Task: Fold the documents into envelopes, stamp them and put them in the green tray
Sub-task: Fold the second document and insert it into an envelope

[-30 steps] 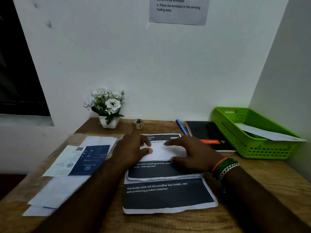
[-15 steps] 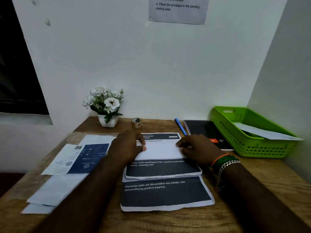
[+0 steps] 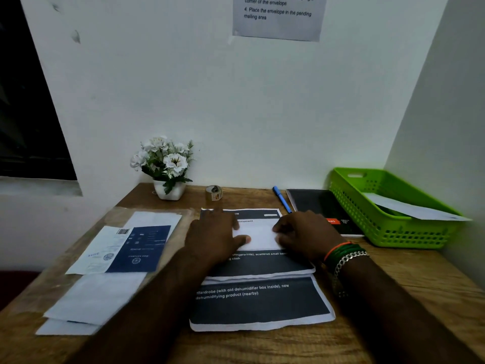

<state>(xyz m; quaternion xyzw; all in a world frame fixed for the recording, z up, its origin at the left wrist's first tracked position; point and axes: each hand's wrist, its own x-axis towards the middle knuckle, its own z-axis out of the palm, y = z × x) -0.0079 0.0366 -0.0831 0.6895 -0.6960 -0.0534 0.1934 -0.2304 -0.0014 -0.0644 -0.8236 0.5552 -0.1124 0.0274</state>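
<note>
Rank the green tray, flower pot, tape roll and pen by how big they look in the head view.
1. Green tray
2. Flower pot
3. Pen and tape roll: look alike, not ranked.

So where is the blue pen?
The slim blue pen lies at the back of the wooden desk, right of centre, just left of the black notebook.
</note>
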